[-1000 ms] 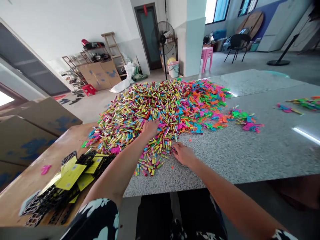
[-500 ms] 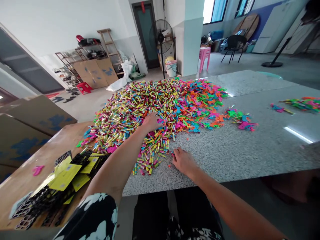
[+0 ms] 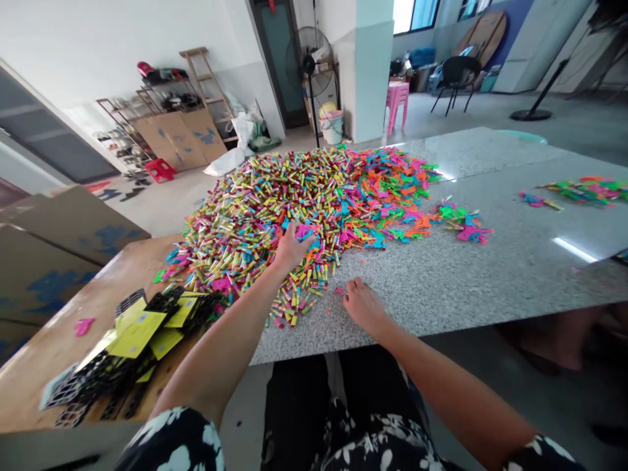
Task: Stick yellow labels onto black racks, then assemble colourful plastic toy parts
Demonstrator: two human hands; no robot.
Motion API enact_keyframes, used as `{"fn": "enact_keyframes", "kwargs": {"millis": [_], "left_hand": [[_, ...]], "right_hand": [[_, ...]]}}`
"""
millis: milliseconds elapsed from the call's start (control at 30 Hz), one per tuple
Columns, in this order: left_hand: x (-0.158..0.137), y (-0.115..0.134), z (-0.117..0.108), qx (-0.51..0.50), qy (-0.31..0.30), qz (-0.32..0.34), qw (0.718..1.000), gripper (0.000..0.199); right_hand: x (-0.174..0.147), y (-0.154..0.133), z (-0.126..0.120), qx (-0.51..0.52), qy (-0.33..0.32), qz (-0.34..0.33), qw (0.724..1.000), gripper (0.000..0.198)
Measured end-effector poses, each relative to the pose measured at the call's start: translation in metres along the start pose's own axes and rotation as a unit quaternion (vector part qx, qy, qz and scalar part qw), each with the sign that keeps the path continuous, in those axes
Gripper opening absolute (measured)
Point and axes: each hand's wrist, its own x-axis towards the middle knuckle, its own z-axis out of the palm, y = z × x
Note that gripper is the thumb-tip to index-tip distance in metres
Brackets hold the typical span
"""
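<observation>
Grey speckled stone table (image 3: 441, 275), twelve o'clock being straight ahead of the person: at twelve rises a heap of small, yellow-banded multicoloured tubes (image 3: 245, 216), merging at one with flat bright plastic shapes (image 3: 392, 173). The left hand (image 3: 290, 250), fingers loosely parted, lies over the heap's near side, and the right hand (image 3: 363, 304), fingers half curled, is on the stone just beside the heap; whether either grips anything cannot be told. At ten, a brown wooden table (image 3: 101, 297) carries black mesh pieces with yellow cards (image 3: 138, 335); beyond, a black pedestal fan (image 3: 309, 64) stands at twelve, stacked pink plastic stools (image 3: 396, 103) at one.
</observation>
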Motion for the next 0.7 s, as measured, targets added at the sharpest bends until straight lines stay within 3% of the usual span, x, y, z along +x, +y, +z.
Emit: {"fn": "enact_keyframes", "kwargs": {"millis": [67,100,167,233,300,400,500,600,700], "left_hand": [[-0.028,0.003,-0.004,-0.170,-0.031,-0.048,0.984,0.044],[-0.044,0.004,-0.005,-0.276,-0.063,-0.078,0.956,0.048],[-0.076,0.008,-0.003,-0.448,-0.128,-0.136,0.874,0.055],[-0.104,0.012,0.000,-0.517,-0.162,-0.174,0.822,0.058],[-0.126,0.017,0.005,-0.545,-0.169,-0.197,0.797,0.053],[-0.145,0.027,0.012,-0.572,-0.159,-0.225,0.773,0.048],[-0.154,0.038,0.014,-0.585,-0.153,-0.228,0.764,0.049],[-0.160,0.045,0.013,-0.553,-0.161,-0.206,0.791,0.052],[-0.163,0.045,0.014,-0.511,-0.171,-0.191,0.821,0.053]], "right_hand": [[0.002,0.005,-0.002,0.033,-0.004,0.010,0.999,0.024],[0.003,0.008,-0.004,0.067,0.000,0.017,0.998,0.020],[0.004,0.014,-0.010,0.180,0.024,0.039,0.983,0.012],[0.001,0.019,-0.017,0.337,0.055,0.056,0.938,0.012],[-0.005,0.020,-0.024,0.495,0.063,0.051,0.865,0.017],[-0.017,0.015,-0.029,0.657,0.029,0.021,0.753,0.018],[-0.027,0.009,-0.027,0.714,0.014,0.015,0.700,0.018],[-0.033,0.008,-0.024,0.713,0.017,0.023,0.700,0.020],[-0.035,0.012,-0.027,0.667,0.025,0.002,0.744,0.018]]}}
